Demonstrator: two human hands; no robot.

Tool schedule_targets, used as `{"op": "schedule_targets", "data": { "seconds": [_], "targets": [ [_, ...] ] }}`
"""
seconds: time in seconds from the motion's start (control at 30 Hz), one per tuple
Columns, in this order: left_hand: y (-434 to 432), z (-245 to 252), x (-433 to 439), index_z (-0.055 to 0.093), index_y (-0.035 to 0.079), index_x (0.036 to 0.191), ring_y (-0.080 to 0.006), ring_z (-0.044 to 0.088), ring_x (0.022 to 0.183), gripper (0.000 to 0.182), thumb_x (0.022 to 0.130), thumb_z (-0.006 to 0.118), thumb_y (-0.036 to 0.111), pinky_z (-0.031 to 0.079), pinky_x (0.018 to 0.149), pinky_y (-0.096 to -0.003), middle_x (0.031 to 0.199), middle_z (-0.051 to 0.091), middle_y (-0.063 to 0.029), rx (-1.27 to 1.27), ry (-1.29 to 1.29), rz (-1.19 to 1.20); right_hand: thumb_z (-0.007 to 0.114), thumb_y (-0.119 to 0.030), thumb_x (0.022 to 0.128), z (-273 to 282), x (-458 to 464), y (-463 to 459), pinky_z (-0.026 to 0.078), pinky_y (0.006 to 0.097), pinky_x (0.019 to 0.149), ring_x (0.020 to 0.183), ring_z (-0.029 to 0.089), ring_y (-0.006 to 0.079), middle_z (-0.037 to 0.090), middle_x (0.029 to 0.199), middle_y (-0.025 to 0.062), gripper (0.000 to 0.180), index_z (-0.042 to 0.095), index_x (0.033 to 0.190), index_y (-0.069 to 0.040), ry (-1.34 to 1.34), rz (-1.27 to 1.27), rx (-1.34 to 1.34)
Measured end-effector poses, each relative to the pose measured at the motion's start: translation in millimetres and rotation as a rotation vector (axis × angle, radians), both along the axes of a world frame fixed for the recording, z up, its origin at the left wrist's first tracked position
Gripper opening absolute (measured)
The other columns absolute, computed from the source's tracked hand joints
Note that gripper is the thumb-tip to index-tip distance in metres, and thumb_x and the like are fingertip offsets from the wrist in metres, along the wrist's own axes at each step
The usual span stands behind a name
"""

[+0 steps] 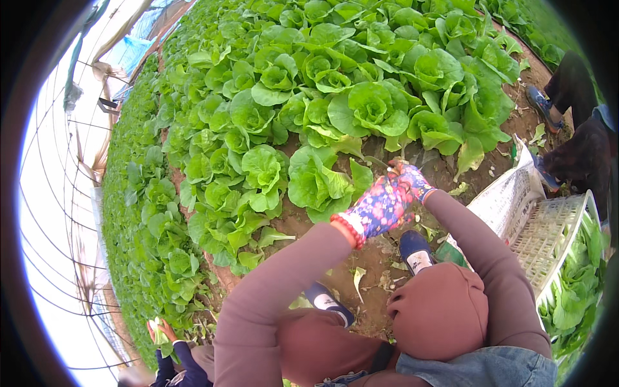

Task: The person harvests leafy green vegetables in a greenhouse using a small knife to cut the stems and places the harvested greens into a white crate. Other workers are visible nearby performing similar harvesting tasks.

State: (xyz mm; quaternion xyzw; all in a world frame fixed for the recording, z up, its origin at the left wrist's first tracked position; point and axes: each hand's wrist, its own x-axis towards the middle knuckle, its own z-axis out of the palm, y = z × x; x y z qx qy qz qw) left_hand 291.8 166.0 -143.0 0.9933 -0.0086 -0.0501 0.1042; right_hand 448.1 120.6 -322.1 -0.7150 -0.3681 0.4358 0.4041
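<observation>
My left hand (380, 205), in a blue and pink floral glove with a red beaded bracelet at the wrist, is close against my right hand (410, 180), in a matching glove. Both are over bare soil beside leafy green lettuce-like heads. The fingers overlap, so what either hand grips is hidden. A thin greyish piece, too unclear to name, shows beside the right fingertips. The nearest leafy head (319, 181) stands left of the hands, and a pale yellowing leaf (470, 156) droops to their right.
Dense leafy plants (377, 109) fill the bed ahead. At right are a white woven sack (512, 191), a plastic basket (549, 237) of cut greens and another person's legs (575, 140). At lower left, another person's hands (162, 331) hold a leafy head. My shoes (414, 249) are on littered soil.
</observation>
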Motion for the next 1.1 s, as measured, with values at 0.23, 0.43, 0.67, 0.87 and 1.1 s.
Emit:
{"op": "schedule_targets", "data": {
  "seconds": [0.23, 0.43, 0.67, 0.87, 1.1],
  "targets": [
    [102.5, -121.2, -44.8, 0.051, 0.006, 0.132, -0.0362, 0.049, 0.125, 0.056, 0.084, 0.066, 0.031, 0.04, 0.102, -0.0495, 0.141, 0.047, -0.0194, 0.28, 0.52, 0.435, 0.056, -0.028, 0.094, -14.3, -30.2, 6.7, 0.05, 0.0445, 0.083, 0.1, 0.063, 0.0376, 0.068, 0.103, 0.0195, 0.038, 0.056, 0.129, -0.013, -0.312, 0.144, -0.113],
    [96.4, -167.5, -110.7, 0.047, 0.009, 0.139, -0.033, 0.053, 0.119, 0.051, 0.088, 0.048, 0.016, 0.041, 0.098, -0.0467, 0.141, 0.048, -0.0198, 0.342, 0.418, 0.451, 0.056, -0.03, 0.096, -25.5, -50.5, 17.0, 0.051, 0.039, 0.077, 0.089, 0.067, 0.0351, 0.068, 0.095, 0.0205, 0.039, 0.055, 0.128, -0.01, -0.082, 0.147, -0.124],
    [84.4, -168.3, -105.8, 0.044, 0.007, 0.14, -0.0329, 0.051, 0.122, 0.05, 0.09, 0.046, 0.014, 0.042, 0.099, -0.0451, 0.14, 0.048, -0.0209, 0.274, 0.472, 0.456, 0.055, -0.03, 0.095, -46.5, -69.3, 36.0, 0.05, 0.0444, 0.074, 0.086, 0.065, 0.0376, 0.066, 0.09, 0.0222, 0.037, 0.056, 0.127, -0.011, -0.246, 0.174, -0.164],
    [84.2, -169.6, -106.8, 0.042, 0.005, 0.139, -0.0337, 0.05, 0.123, 0.049, 0.091, 0.046, 0.014, 0.041, 0.101, -0.0448, 0.139, 0.048, -0.0209, 0.168, 0.474, 0.493, 0.057, -0.024, 0.093, -64.3, -78.2, 39.7, 0.051, 0.0426, 0.076, 0.09, 0.065, 0.038, 0.067, 0.096, 0.0229, 0.037, 0.057, 0.127, -0.008, -0.369, 0.234, -0.16],
    [87.7, -168.2, -110.4, 0.042, 0.007, 0.141, -0.0331, 0.05, 0.122, 0.055, 0.088, 0.052, 0.015, 0.038, 0.102, -0.0468, 0.14, 0.048, -0.0182, 0.222, 0.43, 0.473, 0.055, -0.018, 0.093, -69.4, -87.6, 43.7, 0.052, 0.0441, 0.082, 0.098, 0.064, 0.0406, 0.066, 0.104, 0.026, 0.039, 0.054, 0.129, -0.004, -0.325, 0.302, -0.252]
  ]
}}
